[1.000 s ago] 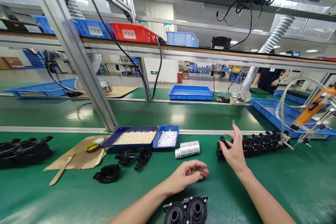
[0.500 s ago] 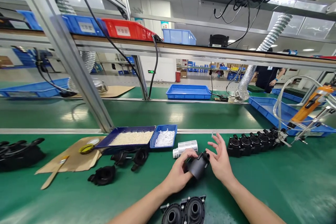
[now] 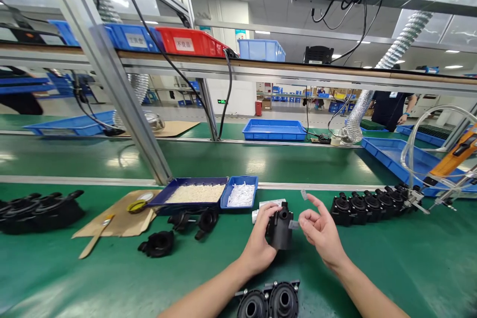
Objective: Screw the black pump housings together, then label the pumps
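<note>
My left hand is wrapped around a black plastic pump housing, held upright above the green bench. My right hand is just to its right, thumb and bent fingers pinching a small translucent sticker whose far edge meets the housing. A second small sticker clings to the tip of the raised index finger. Behind the left hand, a white roll of labels is partly hidden. Close to me lie joined black pump parts with round ports.
A row of black pumps stands at right, beside an orange electric screwdriver. Blue trays hold white pieces and cream pieces. Loose black parts, a brush on cardboard and more pumps are left.
My left hand has turned the housing from tilted to upright. My right hand's spread fingers have curled in, bringing a sticker against the housing's right side. The view has shifted slightly left.
</note>
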A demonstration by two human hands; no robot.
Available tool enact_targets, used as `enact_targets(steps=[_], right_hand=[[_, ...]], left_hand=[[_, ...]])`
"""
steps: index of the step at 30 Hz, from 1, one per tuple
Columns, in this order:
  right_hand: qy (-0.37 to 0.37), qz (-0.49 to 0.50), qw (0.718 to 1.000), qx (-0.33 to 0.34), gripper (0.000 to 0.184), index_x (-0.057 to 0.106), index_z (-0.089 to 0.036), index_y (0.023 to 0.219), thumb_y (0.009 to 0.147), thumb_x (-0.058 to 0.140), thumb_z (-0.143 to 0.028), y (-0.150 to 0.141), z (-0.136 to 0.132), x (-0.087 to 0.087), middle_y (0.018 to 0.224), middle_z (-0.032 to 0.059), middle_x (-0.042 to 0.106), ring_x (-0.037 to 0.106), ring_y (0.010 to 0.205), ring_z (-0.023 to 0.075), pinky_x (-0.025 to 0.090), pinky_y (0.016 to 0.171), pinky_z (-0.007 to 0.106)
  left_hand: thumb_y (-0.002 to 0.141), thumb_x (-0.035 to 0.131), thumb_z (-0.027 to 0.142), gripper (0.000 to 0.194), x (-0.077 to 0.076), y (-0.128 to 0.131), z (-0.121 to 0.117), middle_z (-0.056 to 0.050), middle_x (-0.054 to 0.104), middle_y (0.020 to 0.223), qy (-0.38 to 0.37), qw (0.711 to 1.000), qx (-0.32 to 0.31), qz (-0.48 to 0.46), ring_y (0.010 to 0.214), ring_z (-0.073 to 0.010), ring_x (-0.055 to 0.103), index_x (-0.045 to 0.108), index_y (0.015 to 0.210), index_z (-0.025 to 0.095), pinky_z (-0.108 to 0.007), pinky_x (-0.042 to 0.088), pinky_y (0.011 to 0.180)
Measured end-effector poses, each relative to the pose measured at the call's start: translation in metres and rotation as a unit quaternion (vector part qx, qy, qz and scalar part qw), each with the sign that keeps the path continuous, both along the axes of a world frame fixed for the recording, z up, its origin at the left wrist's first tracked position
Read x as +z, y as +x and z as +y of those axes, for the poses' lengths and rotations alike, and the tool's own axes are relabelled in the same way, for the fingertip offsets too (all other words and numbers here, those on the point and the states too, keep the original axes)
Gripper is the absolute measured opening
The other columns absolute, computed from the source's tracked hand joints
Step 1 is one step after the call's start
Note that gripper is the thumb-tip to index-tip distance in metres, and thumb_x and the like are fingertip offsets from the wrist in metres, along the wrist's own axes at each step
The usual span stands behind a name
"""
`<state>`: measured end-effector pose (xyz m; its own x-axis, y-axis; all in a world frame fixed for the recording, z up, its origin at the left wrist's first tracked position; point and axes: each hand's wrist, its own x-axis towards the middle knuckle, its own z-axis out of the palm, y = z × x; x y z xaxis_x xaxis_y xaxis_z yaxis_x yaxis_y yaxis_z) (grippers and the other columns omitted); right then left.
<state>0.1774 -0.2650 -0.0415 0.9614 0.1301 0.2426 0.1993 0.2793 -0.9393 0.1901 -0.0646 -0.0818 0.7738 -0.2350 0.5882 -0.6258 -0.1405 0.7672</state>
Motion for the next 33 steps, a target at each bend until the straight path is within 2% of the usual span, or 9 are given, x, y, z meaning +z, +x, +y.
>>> enact_targets(steps=[3,5,9,15,23,28,30,33], right_hand=[[-0.007,0.041,0.998,0.053,0.089,0.029,-0.02,0.153,0.088,0.085,-0.044,-0.005,0.006,-0.002,0.083,-0.0019,0.064,0.051,0.066,0.0108,0.041,0.065,0.025],[-0.016,0.055,0.997,0.053,0.096,0.027,-0.018,0.154,0.085,0.087,-0.046,-0.008,0.011,-0.004,0.083,-0.0005,0.067,0.055,0.071,0.0123,0.044,0.072,0.027],[-0.031,0.075,0.996,0.029,0.102,0.025,-0.018,0.155,0.082,0.089,-0.047,-0.012,0.016,-0.004,0.084,0.0006,0.069,0.058,0.072,0.0136,0.045,0.074,0.029],[-0.053,0.07,0.996,-0.01,0.097,0.028,-0.019,0.155,0.083,0.088,-0.046,-0.016,0.02,-0.001,0.084,0.0008,0.071,0.055,0.069,0.0123,0.043,0.07,0.027],[-0.061,0.06,0.996,-0.023,0.097,0.028,-0.018,0.154,0.083,0.087,-0.048,-0.015,0.022,-0.002,0.082,0.0008,0.071,0.058,0.068,0.013,0.045,0.068,0.027],[-0.086,0.042,0.994,-0.044,0.093,0.028,-0.02,0.155,0.086,0.083,-0.048,-0.018,0.024,-0.004,0.083,-0.0003,0.07,0.052,0.064,0.0109,0.042,0.064,0.025],[-0.107,0.028,0.992,-0.054,0.089,0.027,-0.022,0.156,0.089,0.08,-0.047,-0.02,0.025,-0.007,0.085,-0.0008,0.07,0.05,0.063,0.0107,0.042,0.063,0.025],[-0.179,-0.028,0.98,-0.082,0.08,0.03,-0.024,0.157,0.093,0.074,-0.043,-0.022,0.024,-0.012,0.087,-0.0011,0.072,0.048,0.061,0.0115,0.039,0.059,0.026]], left_hand=[[0.085,0.072,0.015,0.065,-0.004,0.001,0.001,-0.012,0.044,0.145,-0.025,0.999,0.024,0.006,0.139,-0.0337,0.045,0.046,0.141,0.032,-0.056,0.038,0.119],[0.086,0.073,0.017,0.064,-0.006,0.001,0.0,-0.012,0.045,0.145,-0.031,0.999,0.029,0.007,0.138,-0.0338,0.046,0.045,0.142,0.031,-0.058,0.038,0.119],[0.089,0.072,0.02,0.061,-0.008,0.0,-0.001,-0.013,0.046,0.144,-0.03,0.999,0.034,-0.006,0.136,-0.0337,0.048,0.045,0.143,0.03,-0.059,0.041,0.117],[0.09,0.072,0.021,0.058,-0.007,0.0,-0.001,-0.014,0.047,0.143,-0.033,0.999,0.041,0.0,0.136,-0.0338,0.048,0.046,0.141,0.029,-0.057,0.042,0.116],[0.09,0.07,0.019,0.057,-0.004,-0.001,-0.003,-0.012,0.048,0.141,-0.032,0.998,0.045,-0.009,0.135,-0.0318,0.048,0.047,0.141,0.031,-0.056,0.042,0.115],[0.091,0.071,0.02,0.056,-0.003,-0.001,-0.002,-0.012,0.048,0.142,-0.032,0.998,0.048,-0.019,0.136,-0.032,0.048,0.047,0.141,0.03,-0.055,0.041,0.115],[0.091,0.07,0.021,0.055,-0.003,-0.001,-0.002,-0.012,0.047,0.143,-0.034,0.998,0.048,-0.016,0.137,-0.0324,0.047,0.047,0.141,0.03,-0.056,0.041,0.116],[0.093,0.069,0.023,0.054,-0.003,-0.001,-0.002,-0.013,0.047,0.143,-0.037,0.998,0.044,-0.013,0.137,-0.0326,0.048,0.046,0.142,0.03,-0.058,0.04,0.117]])
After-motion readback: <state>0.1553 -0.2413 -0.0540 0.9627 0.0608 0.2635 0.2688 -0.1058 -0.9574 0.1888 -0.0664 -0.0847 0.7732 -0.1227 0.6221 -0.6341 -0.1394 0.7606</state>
